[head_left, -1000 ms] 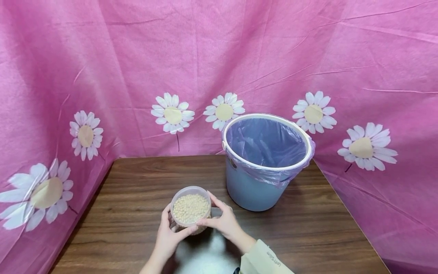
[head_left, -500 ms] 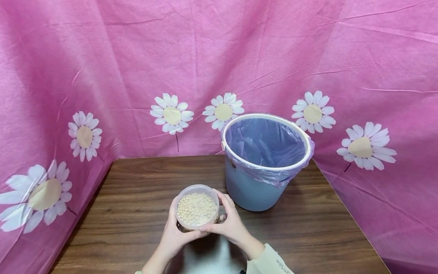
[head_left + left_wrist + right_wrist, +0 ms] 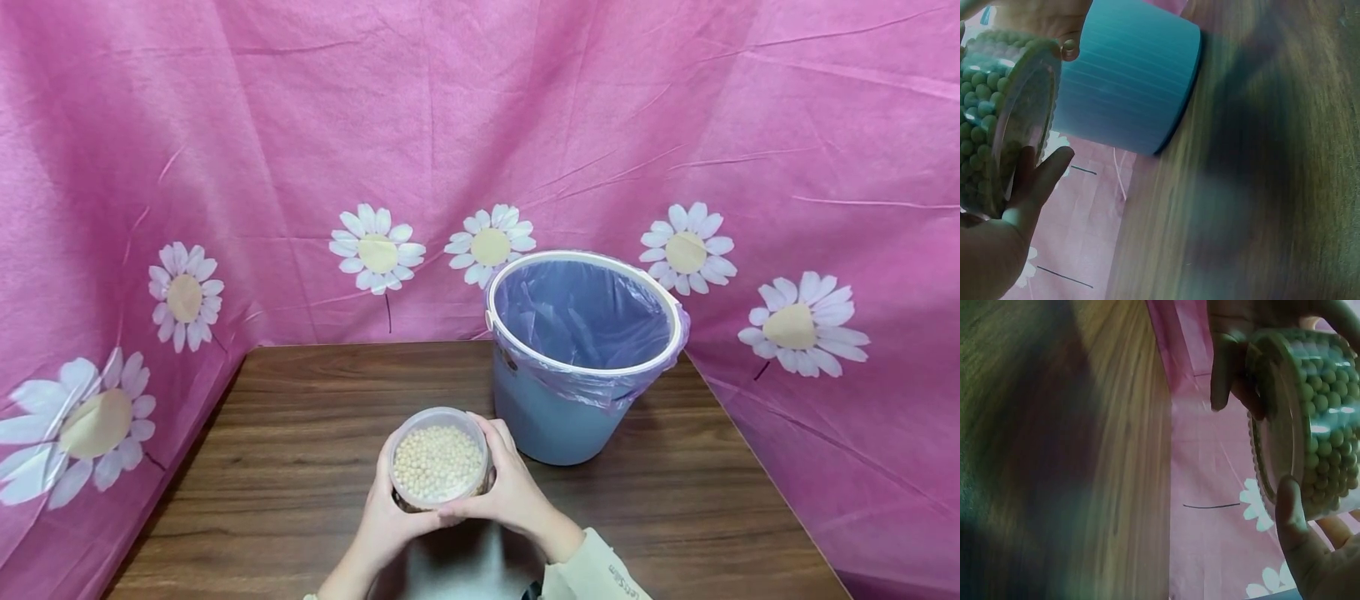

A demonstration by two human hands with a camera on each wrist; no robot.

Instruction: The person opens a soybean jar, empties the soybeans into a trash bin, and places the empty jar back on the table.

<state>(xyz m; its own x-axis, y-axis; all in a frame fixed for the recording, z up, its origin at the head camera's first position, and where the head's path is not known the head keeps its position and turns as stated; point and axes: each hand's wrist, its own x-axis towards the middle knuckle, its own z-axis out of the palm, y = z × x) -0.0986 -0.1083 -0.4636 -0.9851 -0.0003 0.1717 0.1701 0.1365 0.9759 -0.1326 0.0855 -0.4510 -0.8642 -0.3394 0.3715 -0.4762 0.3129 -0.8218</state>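
A clear round plastic tub (image 3: 438,463), filled with small pale round beans, is held between both hands over the near part of the table. My left hand (image 3: 390,518) grips its left side, with the thumb along the near side. On the opposite side, my right hand (image 3: 517,492) wraps the tub, its thumb reaching the left thumb at the front. The left wrist view shows the tub (image 3: 979,125) raised off the table, with left fingers (image 3: 1044,178) under its base. In the right wrist view, right fingertips (image 3: 1288,494) also reach the base edge.
A blue bin (image 3: 555,425) with a white rim and a purple plastic liner (image 3: 592,317) stands just behind and right of the hands. The brown wooden table (image 3: 315,400) is walled by a pink cloth (image 3: 420,125) printed with daisies.
Both hands have brought the tub slightly right and up toward the head camera, where it looks larger. My grip has closed in around its sides. The bin stays put.
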